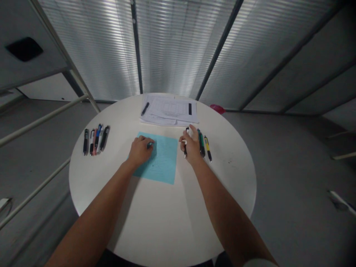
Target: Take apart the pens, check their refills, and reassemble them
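A sheet of light blue paper (164,159) with faint lines of writing lies on the round white table. My left hand (140,151) rests on its left part, with the fingers loosely bent, thumb and forefinger apart, and no object visible in it. Just right of the sheet, my right hand (192,145) has its fingers around a black-and-white pen (185,152), partly covered by them. Beside that hand lie a green-and-black pen (201,142) and a yellow-and-black pen (208,149).
Several pens (96,140) lie in a group on the left of the table (164,218). Printed papers (169,109) are stacked at the far edge, with a black pen (145,108) on top. A pink object (217,108) shows beyond the edge. Metal rails (41,118) stand at left.
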Tool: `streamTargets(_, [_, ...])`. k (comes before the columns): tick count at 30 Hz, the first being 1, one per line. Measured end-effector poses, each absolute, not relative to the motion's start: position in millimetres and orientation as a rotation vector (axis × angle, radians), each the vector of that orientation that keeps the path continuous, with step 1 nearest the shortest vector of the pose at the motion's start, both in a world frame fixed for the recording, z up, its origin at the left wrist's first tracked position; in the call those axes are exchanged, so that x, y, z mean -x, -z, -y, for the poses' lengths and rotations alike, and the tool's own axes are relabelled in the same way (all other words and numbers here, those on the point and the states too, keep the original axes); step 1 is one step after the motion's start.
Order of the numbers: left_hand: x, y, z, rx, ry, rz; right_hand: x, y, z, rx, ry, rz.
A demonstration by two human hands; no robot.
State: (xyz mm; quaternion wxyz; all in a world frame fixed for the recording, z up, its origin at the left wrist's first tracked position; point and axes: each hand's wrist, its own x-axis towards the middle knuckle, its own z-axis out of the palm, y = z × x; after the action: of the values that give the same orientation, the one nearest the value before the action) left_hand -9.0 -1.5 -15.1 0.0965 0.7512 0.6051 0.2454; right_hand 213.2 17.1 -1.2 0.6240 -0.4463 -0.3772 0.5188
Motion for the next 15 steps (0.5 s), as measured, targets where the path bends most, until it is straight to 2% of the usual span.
streamTargets(5, [10.1, 17.2, -0.1, -2.227, -0.720, -1.779, -214.3, 0.2, -15.4, 1.058, -1.208, 0.980])
streamTargets(8, [10.3, 17.8, -0.7, -2.219, -0.728, -1.768, -217.5, 0.3, -15.0, 1.087, -1.098, 1.043])
streamTargets(15, [10.2, 16.5, 0.0, -2.224, -0.740, -1.759, -229.7, -9.1, -6.3, 1.590, -0.317, 1.391])
